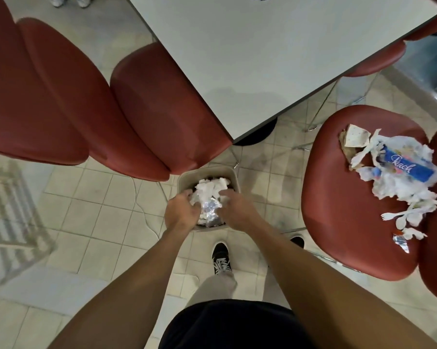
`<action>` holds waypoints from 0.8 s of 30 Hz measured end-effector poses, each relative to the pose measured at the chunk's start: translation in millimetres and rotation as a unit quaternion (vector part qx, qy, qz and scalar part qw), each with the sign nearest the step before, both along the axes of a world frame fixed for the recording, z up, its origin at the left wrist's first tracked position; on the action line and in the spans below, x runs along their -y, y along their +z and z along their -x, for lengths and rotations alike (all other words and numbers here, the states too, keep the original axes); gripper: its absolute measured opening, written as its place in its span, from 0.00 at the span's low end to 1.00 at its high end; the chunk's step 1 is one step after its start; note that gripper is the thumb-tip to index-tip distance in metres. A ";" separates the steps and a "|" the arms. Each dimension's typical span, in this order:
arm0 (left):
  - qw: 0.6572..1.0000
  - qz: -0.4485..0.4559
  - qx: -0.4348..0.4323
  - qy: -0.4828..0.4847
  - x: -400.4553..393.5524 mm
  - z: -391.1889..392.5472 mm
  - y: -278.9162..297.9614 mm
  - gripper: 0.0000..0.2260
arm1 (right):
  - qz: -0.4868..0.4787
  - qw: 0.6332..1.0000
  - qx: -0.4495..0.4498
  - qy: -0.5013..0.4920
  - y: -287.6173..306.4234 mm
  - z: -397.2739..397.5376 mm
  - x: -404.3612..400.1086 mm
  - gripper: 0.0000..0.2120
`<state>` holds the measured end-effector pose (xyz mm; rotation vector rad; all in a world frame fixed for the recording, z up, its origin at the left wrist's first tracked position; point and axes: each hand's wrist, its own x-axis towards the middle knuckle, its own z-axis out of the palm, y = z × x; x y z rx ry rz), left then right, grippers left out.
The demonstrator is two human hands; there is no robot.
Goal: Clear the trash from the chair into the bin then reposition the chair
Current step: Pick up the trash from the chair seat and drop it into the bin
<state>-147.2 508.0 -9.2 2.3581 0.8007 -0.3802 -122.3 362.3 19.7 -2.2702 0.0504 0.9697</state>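
Both hands' fingers around crumpled trash.

Bin L of chair.

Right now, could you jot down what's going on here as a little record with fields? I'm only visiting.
left hand: over the bin, holding crumpled paper and foil
right hand: on the other side of the same wad
bin: on the tiled floor by the table corner, holding white paper
chair: red seat to the right, not yet cleared
trash on chair: blue wrapper, torn paper, white plastic fork, foil scrap
table: grey top
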 end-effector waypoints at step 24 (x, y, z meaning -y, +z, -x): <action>0.955 0.115 -0.058 -0.268 182.6 -107.6 -26.2 0.11 | 0.001 0.963 -0.064 -0.260 -40.0 -34.1 262.4 0.19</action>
